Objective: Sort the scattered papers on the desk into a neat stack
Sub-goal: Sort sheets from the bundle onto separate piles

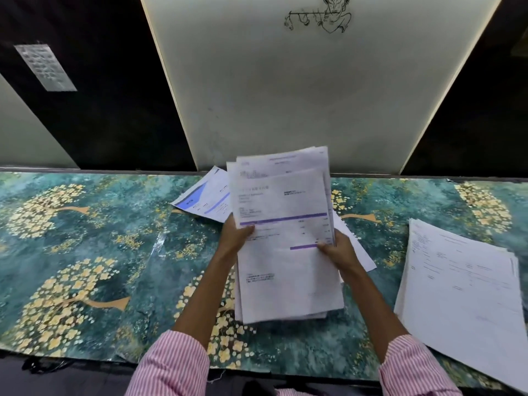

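Teal, gold-flowered desk cover (85,252) is backed by a white wall panel (285,95) and dark panels (114,115). A bundle of papers (285,201) is held above its middle, with the left hand (235,238) and right hand (338,250) clamped on opposite edges. A second paper stack (463,281) is laid at the right.

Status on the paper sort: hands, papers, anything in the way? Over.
Left hand and right hand both hold the paper bundle. Blue-printed sheet lies loose behind it. Second pile at right. Nothing blocking.
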